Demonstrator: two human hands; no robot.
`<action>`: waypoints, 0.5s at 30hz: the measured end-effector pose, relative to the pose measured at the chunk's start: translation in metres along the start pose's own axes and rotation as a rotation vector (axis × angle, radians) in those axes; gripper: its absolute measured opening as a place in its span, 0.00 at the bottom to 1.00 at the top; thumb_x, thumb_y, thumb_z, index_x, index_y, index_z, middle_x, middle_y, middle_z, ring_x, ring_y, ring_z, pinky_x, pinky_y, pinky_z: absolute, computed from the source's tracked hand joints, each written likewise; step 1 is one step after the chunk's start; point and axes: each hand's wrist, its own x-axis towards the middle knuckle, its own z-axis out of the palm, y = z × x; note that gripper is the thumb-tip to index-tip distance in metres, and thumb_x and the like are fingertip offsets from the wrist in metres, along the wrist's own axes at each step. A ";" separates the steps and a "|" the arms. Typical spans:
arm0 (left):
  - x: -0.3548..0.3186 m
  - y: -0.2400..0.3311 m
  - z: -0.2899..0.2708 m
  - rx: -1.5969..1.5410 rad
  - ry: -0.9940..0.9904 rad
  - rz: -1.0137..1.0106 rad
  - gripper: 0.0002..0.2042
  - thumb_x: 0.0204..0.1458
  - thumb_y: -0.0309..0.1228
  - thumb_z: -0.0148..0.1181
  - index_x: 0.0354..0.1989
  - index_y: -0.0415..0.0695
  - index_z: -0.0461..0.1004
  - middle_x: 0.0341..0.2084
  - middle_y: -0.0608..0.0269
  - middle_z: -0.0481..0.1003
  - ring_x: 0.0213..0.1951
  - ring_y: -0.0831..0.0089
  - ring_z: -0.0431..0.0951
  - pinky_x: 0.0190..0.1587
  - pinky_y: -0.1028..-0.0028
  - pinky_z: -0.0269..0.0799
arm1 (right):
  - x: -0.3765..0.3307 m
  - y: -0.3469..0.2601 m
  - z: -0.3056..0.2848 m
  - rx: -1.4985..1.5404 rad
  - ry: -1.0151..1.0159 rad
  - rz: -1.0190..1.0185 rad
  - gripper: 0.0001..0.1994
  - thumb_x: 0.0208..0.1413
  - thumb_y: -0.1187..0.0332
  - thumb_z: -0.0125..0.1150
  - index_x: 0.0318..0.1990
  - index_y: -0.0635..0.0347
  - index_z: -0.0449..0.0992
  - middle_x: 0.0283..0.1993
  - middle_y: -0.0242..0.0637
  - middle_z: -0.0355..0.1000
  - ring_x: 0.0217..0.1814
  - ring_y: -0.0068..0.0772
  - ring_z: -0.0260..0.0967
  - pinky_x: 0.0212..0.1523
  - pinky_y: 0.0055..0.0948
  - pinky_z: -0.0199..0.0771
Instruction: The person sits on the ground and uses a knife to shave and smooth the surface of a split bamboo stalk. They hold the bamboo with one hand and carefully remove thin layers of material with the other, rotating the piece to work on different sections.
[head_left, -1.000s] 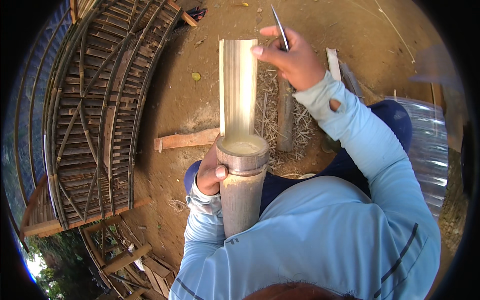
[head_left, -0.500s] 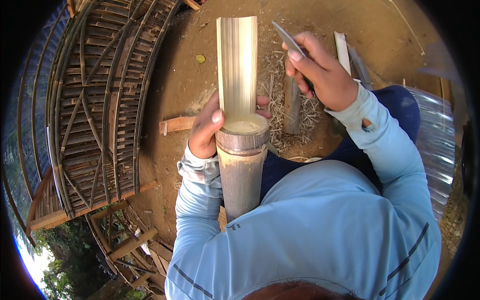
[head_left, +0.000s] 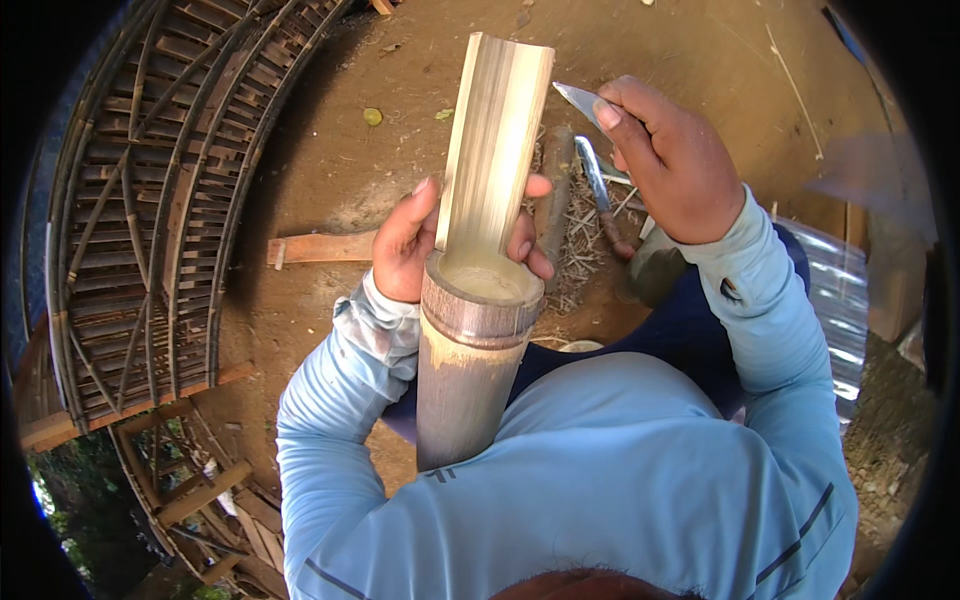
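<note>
A thick bamboo piece point(head_left: 475, 345) leans against my body, its lower part a full tube with a ring-shaped node. Above the node rises a pale half-round wall point(head_left: 497, 145), its hollow side facing me. My left hand point(head_left: 405, 240) wraps round the back of this upper part, with the thumb side at the left and fingertips showing at the right edge. In my right hand point(head_left: 672, 165) is a small knife, its pointed blade point(head_left: 583, 102) aimed up and left, near the right edge of the pale wall but apart from it. The knife's handle is hidden in the fist.
Beyond my knees, a large knife point(head_left: 595, 180) with a brown handle lies by a length of wood point(head_left: 552, 195) among shavings point(head_left: 580, 250). A flat wooden piece point(head_left: 325, 248) lies on the dirt floor. Slatted bamboo framework point(head_left: 180, 200) stands at the left; clear corrugated sheeting point(head_left: 830, 320) is at the right.
The bamboo's top has tilted to the right. My right hand has shifted right and slightly down, with the knife blade now lower. The view has moved, bringing the large knife into sight.
</note>
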 end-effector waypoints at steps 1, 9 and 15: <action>-0.002 0.002 0.005 0.052 0.036 -0.021 0.52 0.57 0.68 0.41 0.72 0.28 0.44 0.42 0.42 0.71 0.51 0.45 0.78 0.47 0.53 0.81 | 0.007 0.000 -0.003 -0.081 -0.008 -0.022 0.13 0.69 0.58 0.52 0.39 0.58 0.75 0.22 0.46 0.69 0.25 0.50 0.70 0.28 0.42 0.68; -0.023 -0.002 0.013 0.210 0.094 -0.038 0.68 0.34 0.69 0.72 0.73 0.31 0.42 0.53 0.30 0.70 0.51 0.44 0.78 0.50 0.58 0.80 | 0.041 -0.008 -0.009 -0.347 0.029 -0.110 0.18 0.69 0.54 0.53 0.37 0.62 0.77 0.23 0.47 0.66 0.23 0.46 0.65 0.28 0.37 0.66; -0.021 0.005 0.016 0.159 0.190 -0.088 0.73 0.19 0.49 0.88 0.73 0.30 0.43 0.51 0.33 0.73 0.49 0.48 0.79 0.51 0.59 0.77 | 0.049 -0.008 -0.005 -0.406 0.037 -0.107 0.19 0.69 0.53 0.54 0.38 0.61 0.78 0.22 0.47 0.67 0.22 0.48 0.67 0.27 0.38 0.67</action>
